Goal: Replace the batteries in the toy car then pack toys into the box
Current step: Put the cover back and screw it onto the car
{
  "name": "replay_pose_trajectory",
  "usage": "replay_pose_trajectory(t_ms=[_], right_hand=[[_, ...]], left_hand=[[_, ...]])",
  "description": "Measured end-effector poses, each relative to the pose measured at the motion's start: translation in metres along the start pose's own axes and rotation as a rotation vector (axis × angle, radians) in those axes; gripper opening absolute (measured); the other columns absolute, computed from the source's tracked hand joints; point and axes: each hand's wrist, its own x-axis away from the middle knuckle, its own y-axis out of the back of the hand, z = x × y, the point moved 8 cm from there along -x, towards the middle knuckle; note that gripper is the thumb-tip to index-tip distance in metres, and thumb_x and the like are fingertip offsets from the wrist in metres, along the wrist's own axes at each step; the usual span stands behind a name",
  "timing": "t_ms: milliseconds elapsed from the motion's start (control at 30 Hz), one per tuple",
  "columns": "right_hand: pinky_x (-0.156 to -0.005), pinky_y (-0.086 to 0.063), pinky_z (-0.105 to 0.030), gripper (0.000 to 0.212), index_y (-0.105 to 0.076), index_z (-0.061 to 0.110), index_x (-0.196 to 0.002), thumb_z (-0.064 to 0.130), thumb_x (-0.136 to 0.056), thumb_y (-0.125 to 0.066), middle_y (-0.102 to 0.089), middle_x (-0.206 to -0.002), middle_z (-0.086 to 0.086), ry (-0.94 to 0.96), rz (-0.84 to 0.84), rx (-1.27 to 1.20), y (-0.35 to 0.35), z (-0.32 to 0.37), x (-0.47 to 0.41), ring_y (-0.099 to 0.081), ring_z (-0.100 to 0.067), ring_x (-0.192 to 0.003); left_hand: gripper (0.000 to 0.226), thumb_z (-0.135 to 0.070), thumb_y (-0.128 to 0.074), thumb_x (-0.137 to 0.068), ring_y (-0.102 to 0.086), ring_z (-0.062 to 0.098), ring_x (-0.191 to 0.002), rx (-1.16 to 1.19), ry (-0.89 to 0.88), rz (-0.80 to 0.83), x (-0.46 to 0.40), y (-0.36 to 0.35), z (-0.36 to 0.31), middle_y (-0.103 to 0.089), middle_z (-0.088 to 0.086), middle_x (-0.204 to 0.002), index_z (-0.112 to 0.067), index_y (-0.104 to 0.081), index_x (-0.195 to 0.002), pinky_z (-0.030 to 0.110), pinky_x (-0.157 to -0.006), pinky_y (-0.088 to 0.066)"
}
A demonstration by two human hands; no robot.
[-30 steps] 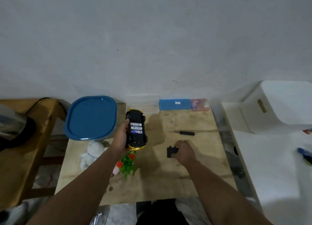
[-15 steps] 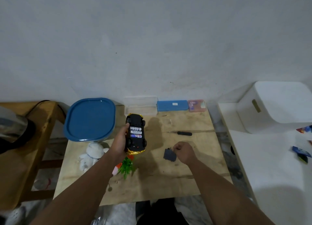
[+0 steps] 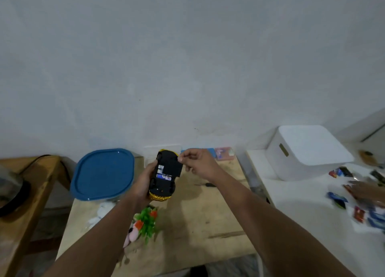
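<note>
My left hand (image 3: 143,181) grips a gold toy car (image 3: 161,190) upside down above the wooden table (image 3: 198,224), its black underside facing me. Batteries (image 3: 163,175) show in the open compartment. My right hand (image 3: 198,162) pinches the black battery cover (image 3: 174,165) and holds it over the far part of the compartment, partly hiding the batteries. The box with a blue lid (image 3: 103,174) stands at the table's back left.
A white plush toy (image 3: 103,210) and a green plastic plant toy (image 3: 145,222) lie near the front left. A screwdriver (image 3: 205,184) lies behind my right forearm. A white bin (image 3: 308,149) and scattered small packets (image 3: 354,204) sit on the white surface at right, with another person's hand (image 3: 366,191).
My right hand picked the black cover up off the table and carried it left and up onto the car's underside. My left hand kept hold of the car.
</note>
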Motion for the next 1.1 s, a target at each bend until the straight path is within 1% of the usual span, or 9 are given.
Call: replay_pose_trajectory(t_ms=[100,233,467,600,700,800,900,1000,1100], right_hand=[[-0.049,-0.039,-0.019,0.004,-0.074,0.013,-0.090,0.017,-0.090,-0.075,-0.067,-0.065,0.001,-0.005,-0.001,0.007,-0.005,0.004,0.005,-0.063,-0.011,-0.057],[-0.049,-0.037,-0.021,0.002,-0.074,0.015,-0.088,0.016,-0.090,-0.075,-0.069,-0.070,-0.004,-0.012,-0.010,-0.025,-0.005,0.006,0.009,-0.064,-0.014,-0.060],[-0.047,-0.038,-0.018,0.003,-0.076,0.019,-0.086,0.019,-0.088,-0.076,-0.065,-0.065,-0.002,0.032,-0.024,0.002,-0.001,0.015,0.009,-0.056,-0.010,-0.054],[-0.049,-0.038,-0.020,0.003,-0.076,0.020,-0.086,0.019,-0.089,-0.076,-0.065,-0.066,-0.001,0.030,-0.025,0.009,0.002,0.016,0.008,-0.053,-0.011,-0.054],[-0.049,-0.039,-0.020,0.003,-0.076,0.020,-0.086,0.019,-0.089,-0.075,-0.066,-0.065,0.004,0.030,-0.028,-0.005,0.004,0.018,0.008,-0.054,-0.012,-0.056],[-0.048,-0.038,-0.020,0.006,-0.076,0.020,-0.084,0.016,-0.089,-0.075,-0.064,-0.063,0.002,0.046,-0.036,-0.002,0.003,0.020,0.007,-0.055,-0.011,-0.055],[-0.049,-0.040,-0.017,0.008,-0.076,0.019,-0.084,0.013,-0.089,-0.075,-0.064,-0.063,0.000,0.071,-0.039,0.018,0.002,0.022,0.007,-0.056,-0.012,-0.055],[-0.051,-0.043,-0.014,0.006,-0.076,0.018,-0.085,0.013,-0.089,-0.075,-0.066,-0.064,0.005,0.089,-0.041,0.058,0.002,0.023,0.008,-0.056,-0.011,-0.056],[-0.058,-0.048,-0.017,0.007,-0.077,0.019,-0.085,0.013,-0.088,-0.076,-0.070,-0.072,0.004,0.107,-0.030,0.110,0.002,0.024,0.008,-0.058,-0.007,-0.058]], left_hand=[[0.057,-0.051,-0.044,-0.107,-0.073,0.030,-0.072,-0.033,-0.015,0.021,0.003,-0.012,-0.005,-0.075,0.018,-0.098,-0.006,-0.071,-0.128,0.037,-0.062,-0.062],[0.058,-0.051,-0.044,-0.107,-0.072,0.031,-0.077,-0.015,-0.021,0.046,0.003,-0.019,-0.006,-0.072,0.020,-0.106,-0.005,-0.067,-0.133,0.038,-0.065,-0.062],[0.057,-0.055,-0.049,-0.103,-0.074,0.033,-0.084,0.006,-0.018,0.085,-0.003,-0.024,-0.004,-0.073,0.023,-0.118,-0.011,-0.074,-0.128,0.041,-0.074,-0.062],[0.054,-0.056,-0.050,-0.102,-0.074,0.033,-0.086,0.016,-0.019,0.093,-0.004,-0.027,-0.005,-0.073,0.023,-0.120,-0.014,-0.077,-0.123,0.043,-0.076,-0.061],[0.055,-0.056,-0.052,-0.101,-0.073,0.034,-0.085,0.030,-0.010,0.082,-0.006,-0.027,-0.006,-0.071,0.024,-0.121,-0.013,-0.076,-0.125,0.043,-0.076,-0.061],[0.056,-0.056,-0.052,-0.101,-0.071,0.034,-0.085,0.035,-0.013,0.087,-0.008,-0.026,-0.007,-0.069,0.025,-0.123,-0.013,-0.074,-0.128,0.044,-0.077,-0.060],[0.056,-0.058,-0.052,-0.100,-0.071,0.034,-0.086,0.017,-0.017,0.092,-0.009,-0.025,-0.007,-0.068,0.026,-0.126,-0.015,-0.075,-0.127,0.045,-0.080,-0.058],[0.056,-0.059,-0.052,-0.100,-0.071,0.034,-0.088,0.012,-0.024,0.092,-0.009,-0.024,-0.007,-0.066,0.030,-0.132,-0.016,-0.074,-0.129,0.045,-0.081,-0.057],[0.055,-0.058,-0.052,-0.101,-0.070,0.035,-0.090,-0.010,-0.027,0.090,-0.008,-0.021,-0.007,-0.061,0.031,-0.139,-0.016,-0.074,-0.129,0.045,-0.081,-0.056]])
